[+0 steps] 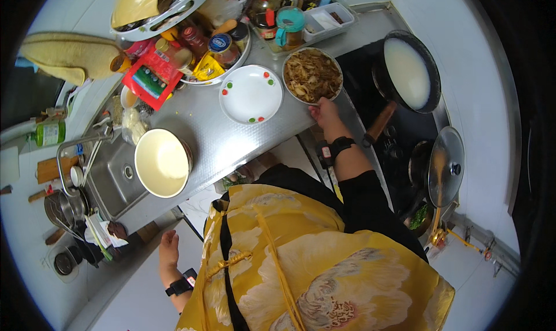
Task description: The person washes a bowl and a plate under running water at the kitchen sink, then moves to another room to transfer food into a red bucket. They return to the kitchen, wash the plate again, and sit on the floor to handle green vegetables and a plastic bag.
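Note:
At the counter's right end, my right hand grips the near rim of a round bowl of brown shredded food. The bowl sits beside the cooktop. To its left lies a white plate with red and green dots around the edge. My left hand hangs low beside my body, away from the counter, with nothing in it. Its fingers are loosely bent and partly hidden from this angle. A large cream-coloured bowl stands near the sink.
On the black cooktop rests a pan of whitish liquid, its wooden handle pointing towards me. A glass lid leans behind it. Condiment jars crowd a tray at the back. The steel sink is at left.

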`<state>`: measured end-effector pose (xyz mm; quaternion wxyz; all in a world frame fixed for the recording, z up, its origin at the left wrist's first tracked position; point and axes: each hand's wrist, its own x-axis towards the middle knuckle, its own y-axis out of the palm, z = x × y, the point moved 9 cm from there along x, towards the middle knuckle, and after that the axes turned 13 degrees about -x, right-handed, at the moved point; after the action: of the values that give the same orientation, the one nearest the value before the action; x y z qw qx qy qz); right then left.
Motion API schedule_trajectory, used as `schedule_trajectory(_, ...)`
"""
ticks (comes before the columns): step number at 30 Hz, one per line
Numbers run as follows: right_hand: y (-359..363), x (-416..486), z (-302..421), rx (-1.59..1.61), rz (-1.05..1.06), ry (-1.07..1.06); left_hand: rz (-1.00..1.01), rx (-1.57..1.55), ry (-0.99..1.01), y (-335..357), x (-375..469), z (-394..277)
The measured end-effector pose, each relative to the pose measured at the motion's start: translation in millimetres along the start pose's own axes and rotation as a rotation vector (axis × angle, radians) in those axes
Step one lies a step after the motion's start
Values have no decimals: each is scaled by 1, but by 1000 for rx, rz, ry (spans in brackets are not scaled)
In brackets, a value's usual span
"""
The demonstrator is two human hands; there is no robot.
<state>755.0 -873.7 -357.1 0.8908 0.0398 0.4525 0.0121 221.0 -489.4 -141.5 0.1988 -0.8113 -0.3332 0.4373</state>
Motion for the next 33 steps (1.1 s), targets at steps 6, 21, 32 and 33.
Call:
schedule_trajectory(6,-2,10,-2,19,-2,-22,21,-31,0,3,10,-2)
schedule_trajectory(21,-6,3,2,20,111,-47,31,4,74,2,20,-22)
schedule_trajectory(32,-10,-70,23,-171,180,-216,-9,-11,47,4,11,-2)
schedule_trajectory(33,0,-79,23,-211,198,-226,-22,-64,24,3,9,7)
